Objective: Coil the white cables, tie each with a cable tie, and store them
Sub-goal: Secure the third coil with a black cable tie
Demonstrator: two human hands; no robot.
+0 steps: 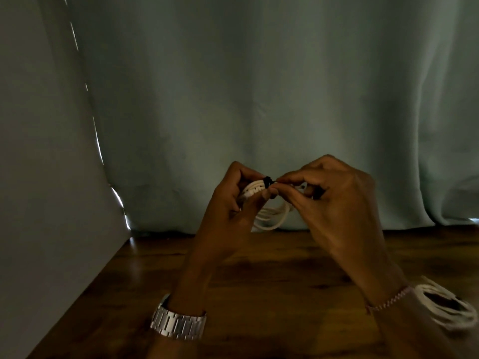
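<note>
Right now I see both hands raised above the dark brown wooden tabletop (259, 294), working together on 1 coiled white cable (272, 216). My left hand (230, 203) has its fingers curled round the bundled side of the coil, thumb on top, holding the loops together. My right hand (334, 200) pinches the tail of the thin black cable tie (267, 182) between thumb and forefinger, just beside the left thumb; the tie wraps the bundled strands at the top of the coil, and the loose loops hang below, between the 2 hands. A second coil of white cable (448, 307) lies on the tabletop at the far right, near my right wrist, blurred. A silver link-band wristwatch (178, 322) sits on my left wrist. A pale green curtain (259, 86) hangs behind the table.
</note>
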